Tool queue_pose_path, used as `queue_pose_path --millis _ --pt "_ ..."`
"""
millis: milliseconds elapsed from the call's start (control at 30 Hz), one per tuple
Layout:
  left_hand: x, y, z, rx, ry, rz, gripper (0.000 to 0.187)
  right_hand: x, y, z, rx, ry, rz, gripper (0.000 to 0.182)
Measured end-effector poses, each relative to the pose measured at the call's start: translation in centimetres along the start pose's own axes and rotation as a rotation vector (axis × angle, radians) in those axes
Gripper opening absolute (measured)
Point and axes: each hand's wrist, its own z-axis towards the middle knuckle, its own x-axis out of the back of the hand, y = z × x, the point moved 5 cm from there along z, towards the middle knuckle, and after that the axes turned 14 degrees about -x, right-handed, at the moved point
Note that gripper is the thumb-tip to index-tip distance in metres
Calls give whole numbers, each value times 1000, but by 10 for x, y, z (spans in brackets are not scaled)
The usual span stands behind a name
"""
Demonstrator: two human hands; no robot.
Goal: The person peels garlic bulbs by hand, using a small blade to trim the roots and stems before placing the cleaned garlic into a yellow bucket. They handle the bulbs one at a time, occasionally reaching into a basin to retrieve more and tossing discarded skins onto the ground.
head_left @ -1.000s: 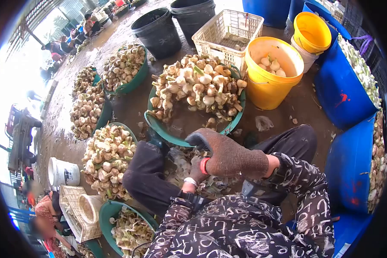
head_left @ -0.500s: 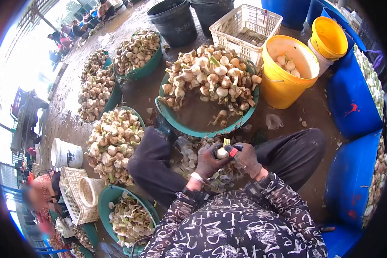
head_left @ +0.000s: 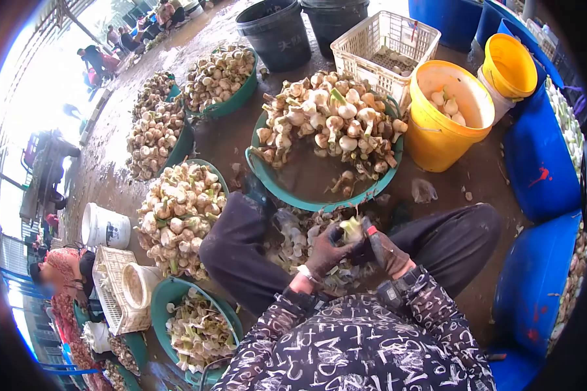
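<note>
Above my lap, my left hand [head_left: 329, 253] in a dark work glove is closed around a garlic bulb [head_left: 351, 228] with a pale green stem stub. Close beside it, my gloved right hand [head_left: 388, 251] is curled, with a small red piece [head_left: 372, 230] showing at its thumb; I cannot tell what its fingers hold. Peeled garlic skins [head_left: 339, 277] lie on the ground between my legs, under both hands. In front of me is a wide green tub [head_left: 277, 189] heaped with untrimmed garlic bulbs [head_left: 319, 117].
A yellow bucket [head_left: 430, 146] holding some pale bulbs stands right of the tub, near a cream crate [head_left: 346, 55] and black buckets [head_left: 284, 45]. More garlic heaps [head_left: 176, 215] and a tub of skins [head_left: 160, 306] line my left. Blue barrels [head_left: 541, 169] stand right. A person [head_left: 65, 264] sits far left.
The bulb has turned in my left hand, its stem stub now tilted. My right hand has drawn slightly away from it to the right. The whole view has shifted a little.
</note>
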Motion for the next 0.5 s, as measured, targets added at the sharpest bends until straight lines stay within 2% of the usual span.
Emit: queue_pose_path --millis 33,67,100,133,167,200,233,267,300,367,433,500 --pt "1 -1 4 -6 4 2 54 -10 -8 -7 86 -17 -171 39" --pt "4 -1 5 -75 67 40 55 3 3 11 1 -31 11 39" --pt "7 -1 4 -138 127 78 56 18 9 21 -3 -31 13 39" --pt "8 4 7 -192 146 29 46 23 2 24 78 69 -304 40" --pt "10 7 5 -186 147 30 46 27 1 24 154 171 -617 42" --pt "10 6 3 -80 56 112 39 31 4 25 151 170 -615 42" --pt "8 11 3 26 -34 194 33 30 -1 20 152 294 -883 42" --pt "8 19 4 -36 21 209 20 27 -8 14 153 419 -1150 43" --pt "9 14 6 -32 17 211 20 22 -12 10 151 418 -1146 43" --pt "12 -21 0 384 179 -255 18 2 -21 -3 224 148 -708 45" --pt "11 -38 -6 471 253 -619 25 -5 -28 -13 250 123 -723 47" --pt "18 -7 -6 -413 -20 283 30 -7 -25 -9 291 -104 -545 53"
